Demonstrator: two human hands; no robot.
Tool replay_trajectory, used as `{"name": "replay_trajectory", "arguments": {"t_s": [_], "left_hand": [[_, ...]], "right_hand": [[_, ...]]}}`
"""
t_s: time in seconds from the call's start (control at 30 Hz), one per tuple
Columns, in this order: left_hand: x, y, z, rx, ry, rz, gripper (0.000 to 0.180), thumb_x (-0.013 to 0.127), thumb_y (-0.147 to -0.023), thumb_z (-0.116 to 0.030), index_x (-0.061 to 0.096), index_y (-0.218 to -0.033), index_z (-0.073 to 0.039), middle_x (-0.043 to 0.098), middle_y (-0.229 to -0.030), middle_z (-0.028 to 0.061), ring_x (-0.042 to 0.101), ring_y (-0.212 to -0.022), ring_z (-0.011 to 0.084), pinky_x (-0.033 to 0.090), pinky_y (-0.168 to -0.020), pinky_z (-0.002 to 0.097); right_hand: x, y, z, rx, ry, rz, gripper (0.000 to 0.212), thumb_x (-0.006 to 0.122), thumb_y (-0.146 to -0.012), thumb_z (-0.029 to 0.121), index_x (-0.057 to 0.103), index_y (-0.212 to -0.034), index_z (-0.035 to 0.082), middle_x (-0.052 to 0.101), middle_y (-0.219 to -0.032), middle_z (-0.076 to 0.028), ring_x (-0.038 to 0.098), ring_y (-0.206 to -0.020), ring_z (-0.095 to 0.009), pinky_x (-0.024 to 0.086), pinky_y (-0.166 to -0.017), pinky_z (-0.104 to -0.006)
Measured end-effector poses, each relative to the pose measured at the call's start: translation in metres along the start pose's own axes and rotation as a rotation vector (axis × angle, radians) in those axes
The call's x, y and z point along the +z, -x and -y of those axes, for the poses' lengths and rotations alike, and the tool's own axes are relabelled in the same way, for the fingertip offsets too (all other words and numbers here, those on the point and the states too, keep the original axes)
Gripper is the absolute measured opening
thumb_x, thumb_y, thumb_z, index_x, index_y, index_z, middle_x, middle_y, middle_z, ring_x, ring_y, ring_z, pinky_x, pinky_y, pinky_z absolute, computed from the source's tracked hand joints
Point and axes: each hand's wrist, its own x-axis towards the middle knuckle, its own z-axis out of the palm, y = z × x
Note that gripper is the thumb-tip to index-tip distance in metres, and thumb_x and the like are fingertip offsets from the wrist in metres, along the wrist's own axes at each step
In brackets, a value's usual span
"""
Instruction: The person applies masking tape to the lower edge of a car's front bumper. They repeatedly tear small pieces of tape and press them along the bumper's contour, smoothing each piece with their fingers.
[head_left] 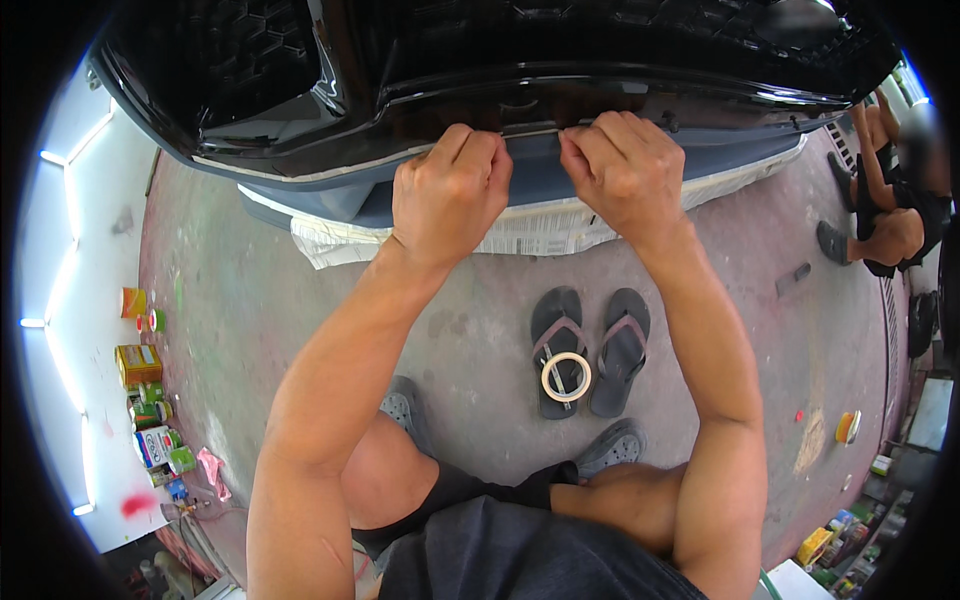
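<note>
A glossy black car bumper (450, 108) spans the top of the view. Along its lower edge runs a pale strip of masking tape (350, 164). My left hand (452, 195) is closed in a pinch at this edge, and a short stretch of the strip shows between it and my right hand (632, 178), which pinches the same line. The fingertips are partly hidden behind the knuckles. Below the edge lie a grey-blue panel (345, 200) and printed paper sheeting (545, 232).
A tape roll (545, 378) with a slim tool through it rests on dark flip-flops (622, 360) on the concrete floor (460, 320). Paint cans (138, 365) line the left wall. Another person (895, 200) crouches at the right, near the bumper's end.
</note>
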Motion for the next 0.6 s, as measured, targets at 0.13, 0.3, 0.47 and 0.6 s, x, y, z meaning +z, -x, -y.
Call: {"name": "replay_trajectory", "arguments": {"t_s": [0.13, 0.3, 0.47, 0.6], "left_hand": [[0.002, -0.001, -0.001, -0.001, -0.019, -0.009, 0.009, 0.084, -0.087, 0.001, 0.078, -0.092, -0.003, 0.072, -0.083, 0.0112, 0.073, -0.066, 0.0298, 0.058, -0.059, 0.0383], [0.004, -0.003, 0.004, 0.045, -0.046, -0.059, 0.011, 0.084, -0.085, -0.006, 0.073, -0.083, -0.006, 0.069, -0.078, 0.0097, 0.073, -0.066, 0.0342, 0.059, -0.059, 0.0428], [0.004, -0.003, 0.005, 0.049, -0.057, -0.047, 0.006, 0.085, -0.086, -0.005, 0.079, -0.088, -0.005, 0.070, -0.075, 0.0073, 0.068, -0.063, 0.0246, 0.055, -0.060, 0.0353], [-0.002, -0.003, 0.010, 0.059, -0.058, -0.052, 0.011, 0.088, -0.090, -0.011, 0.080, -0.088, -0.004, 0.068, -0.073, 0.0064, 0.064, -0.060, 0.0201, 0.053, -0.058, 0.0326]], "right_hand": [[0.003, 0.001, -0.004, -0.042, 0.050, -0.020, 0.021, 0.089, -0.078, 0.013, 0.068, -0.075, 0.013, 0.060, -0.077, -0.001, 0.067, -0.071, -0.022, 0.055, -0.064, -0.0366], [0.001, 0.001, -0.010, -0.033, 0.100, -0.033, 0.028, 0.092, -0.081, 0.025, 0.068, -0.074, 0.016, 0.060, -0.074, 0.001, 0.067, -0.070, -0.022, 0.055, -0.064, -0.0361], [-0.010, -0.001, -0.010, -0.053, 0.039, -0.003, 0.025, 0.091, -0.078, 0.009, 0.067, -0.072, 0.007, 0.062, -0.073, -0.009, 0.067, -0.066, -0.032, 0.054, -0.061, -0.0427], [-0.023, 0.004, -0.017, -0.054, 0.065, -0.057, 0.025, 0.091, -0.079, 0.008, 0.067, -0.072, 0.008, 0.061, -0.072, -0.009, 0.066, -0.066, -0.033, 0.053, -0.060, -0.0433]]}}
